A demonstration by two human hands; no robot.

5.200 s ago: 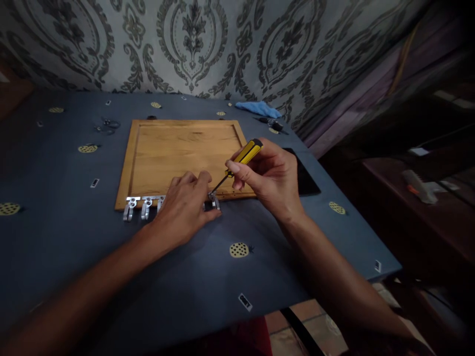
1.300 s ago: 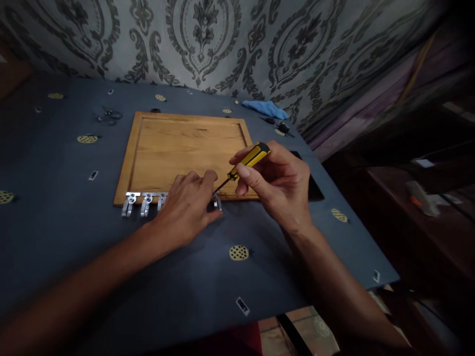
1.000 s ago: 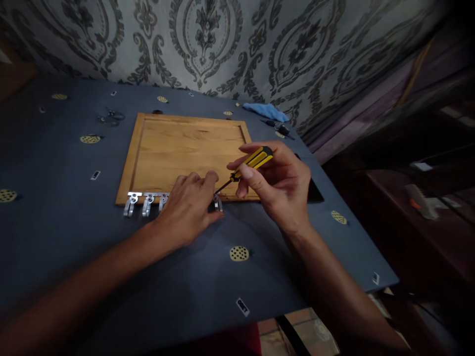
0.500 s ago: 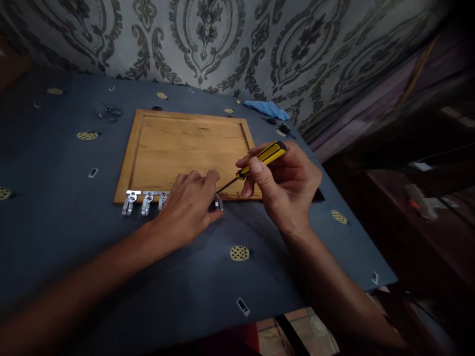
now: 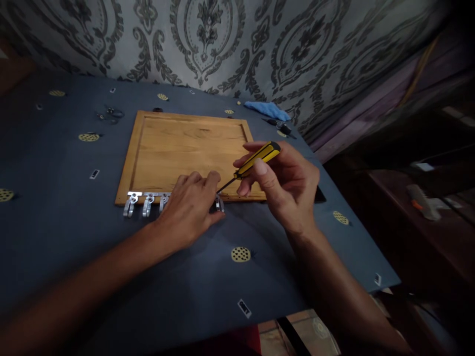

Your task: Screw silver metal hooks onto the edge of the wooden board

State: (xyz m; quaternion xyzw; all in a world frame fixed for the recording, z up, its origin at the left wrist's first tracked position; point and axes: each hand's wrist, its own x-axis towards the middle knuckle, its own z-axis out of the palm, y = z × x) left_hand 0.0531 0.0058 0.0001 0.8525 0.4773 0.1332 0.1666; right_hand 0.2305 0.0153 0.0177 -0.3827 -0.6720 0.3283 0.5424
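A wooden board (image 5: 185, 148) lies flat on a dark blue patterned cloth (image 5: 67, 232). Along its near edge runs a metal strip of silver hooks (image 5: 138, 201). My left hand (image 5: 191, 207) lies over the right part of that strip, fingers curled down and pressing a hook (image 5: 219, 203) at the board's edge. My right hand (image 5: 285, 185) is closed on a yellow-and-black screwdriver (image 5: 256, 159). Its thin shaft slants down to the left, and the tip meets the hook beside my left fingertips.
A blue rag (image 5: 266, 109) and a small dark tool (image 5: 279, 126) lie at the back right by the patterned wall. Dark metal bits (image 5: 110, 113) rest at the back left. A black flat thing (image 5: 319, 195) pokes out behind my right hand. The table edge drops off to the right.
My right hand has turned the screwdriver handle slightly in place, with its tip staying on the hook. My left hand has kept its hold. The view shifted a little.
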